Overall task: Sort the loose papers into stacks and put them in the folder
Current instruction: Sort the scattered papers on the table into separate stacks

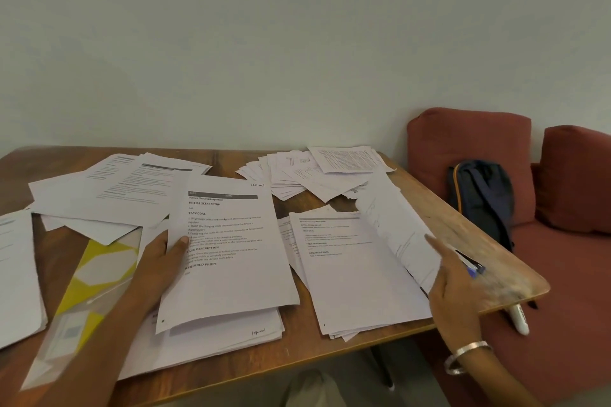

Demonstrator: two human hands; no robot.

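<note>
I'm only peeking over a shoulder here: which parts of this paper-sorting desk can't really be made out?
Head view only:
- Folder: its lower part lies under the left forearm.
- Right hand: motion-blurred, so its hold on the pen is unclear.
- Far fanned papers: print too small to read.
- Left stack: cut off by the frame edge.
- Marker: partly hidden behind the table edge.

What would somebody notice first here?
White papers cover the wooden table in messy stacks. The left hand holds a printed sheet at the centre. A yellow folder lies at the left, and a dark backpack sits on the red sofa to the right.
</note>
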